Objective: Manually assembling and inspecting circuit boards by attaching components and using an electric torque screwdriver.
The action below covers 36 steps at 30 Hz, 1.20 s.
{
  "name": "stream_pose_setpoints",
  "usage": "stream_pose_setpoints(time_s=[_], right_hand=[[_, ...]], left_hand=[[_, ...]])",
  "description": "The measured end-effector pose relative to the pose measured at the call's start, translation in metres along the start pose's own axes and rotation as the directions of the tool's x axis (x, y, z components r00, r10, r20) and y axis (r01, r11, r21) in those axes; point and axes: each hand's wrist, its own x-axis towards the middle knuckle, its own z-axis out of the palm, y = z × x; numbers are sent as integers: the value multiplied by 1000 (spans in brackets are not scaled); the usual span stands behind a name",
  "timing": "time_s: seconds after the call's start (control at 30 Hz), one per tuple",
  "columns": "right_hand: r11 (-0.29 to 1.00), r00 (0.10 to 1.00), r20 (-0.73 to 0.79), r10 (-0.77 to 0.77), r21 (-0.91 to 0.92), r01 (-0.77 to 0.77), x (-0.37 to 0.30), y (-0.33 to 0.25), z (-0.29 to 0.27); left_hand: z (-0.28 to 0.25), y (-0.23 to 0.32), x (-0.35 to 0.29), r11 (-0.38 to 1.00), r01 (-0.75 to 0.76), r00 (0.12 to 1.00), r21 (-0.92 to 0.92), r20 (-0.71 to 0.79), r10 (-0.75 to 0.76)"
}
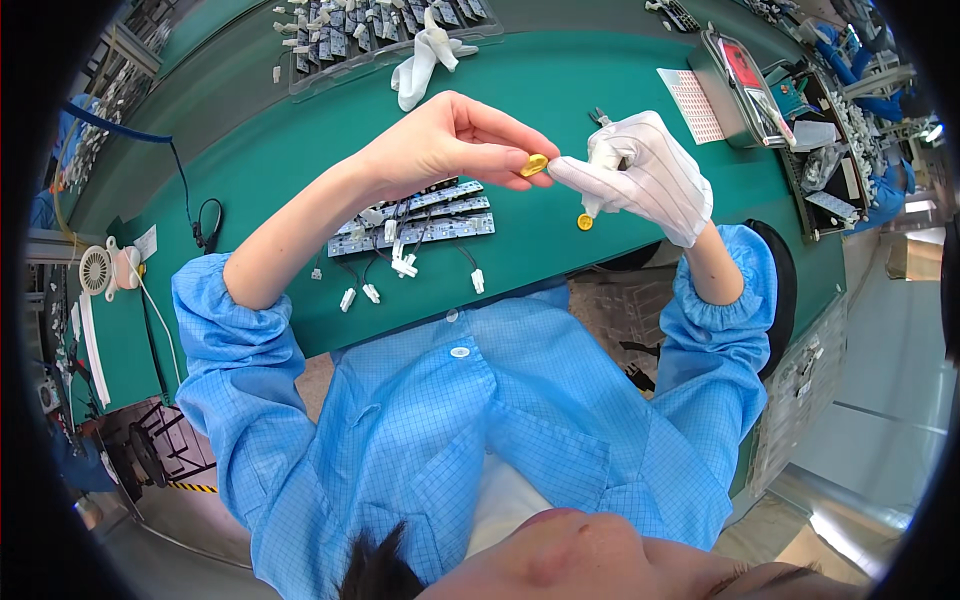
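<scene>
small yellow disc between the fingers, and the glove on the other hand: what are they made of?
Small yellow disc: looks like amber film tape, glossy and slightly translucent; could be plastic. White glove on the right hand: knit fabric, matte, with fine stripes and soft folds. The left hand is bare.

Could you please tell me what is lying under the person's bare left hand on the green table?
Below the left hand, narrow circuit-board strips with wires and white connectors lie on the green table. The hand and forearm cover their upper left ends, so that part cannot be seen.
</scene>
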Motion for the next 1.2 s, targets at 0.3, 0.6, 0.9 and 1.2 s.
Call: stream_pose_setpoints(time_s=[0.3, 0.6, 0.9, 1.2], right_hand=[[950, 996, 62, -71, -300, 86, -7, 17, 0], [947, 999, -32, 41, -317, -48, -24, 16, -14], [955, 990, -99, -101, -290, 69, -28, 15, -15], [900, 910, 18, -415, -141, 413, -42, 15, -28]], left_hand=[[-13, -50, 39, 284, -297, 933, 912, 215, 289], [7, -62, 79, 43, -402, 888, 915, 378, 260], [38, -111, 115, 260, -442, 896, 858, 408, 175], [18, -10, 25, 985, 113, 993, -130, -15, -116]])
